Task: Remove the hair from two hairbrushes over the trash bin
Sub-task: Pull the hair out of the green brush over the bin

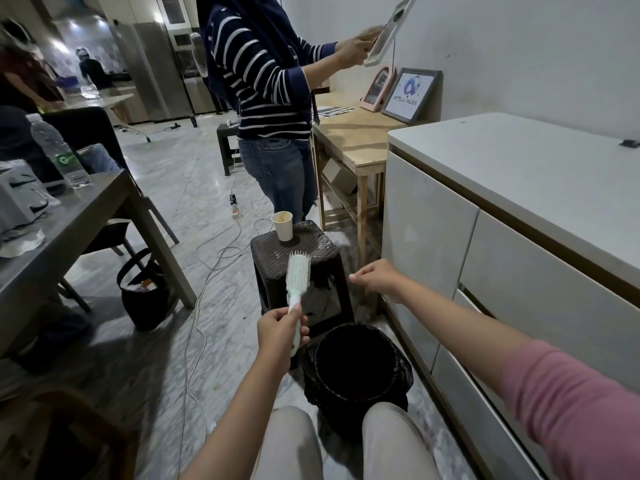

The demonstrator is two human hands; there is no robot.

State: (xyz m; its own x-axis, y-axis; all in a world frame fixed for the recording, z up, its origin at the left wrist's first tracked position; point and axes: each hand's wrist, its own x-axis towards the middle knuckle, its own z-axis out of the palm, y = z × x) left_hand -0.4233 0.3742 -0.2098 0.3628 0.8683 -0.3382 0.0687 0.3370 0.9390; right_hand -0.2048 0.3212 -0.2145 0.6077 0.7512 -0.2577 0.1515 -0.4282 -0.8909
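Note:
My left hand (281,332) grips the handle of a pale green hairbrush (298,271), held upright with its bristled head pointing away from me. The brush hovers in front of a dark woven stool (313,247), just left of and beyond the trash bin (356,362), which is lined with a black bag and stands on the floor between my knees and the stool. My right hand (375,277) reaches forward to the right of the brush, fingers loosely curled with nothing visible in them, over the stool's right edge. I see no second hairbrush.
A paper cup (283,226) stands on the stool. A white cabinet (519,237) runs along the right. A person in a striped top (273,98) stands ahead by a wooden table (353,140). A grey table (69,223) with a water bottle (57,150) is left; cables (214,258) and a black bag (145,292) lie on the floor.

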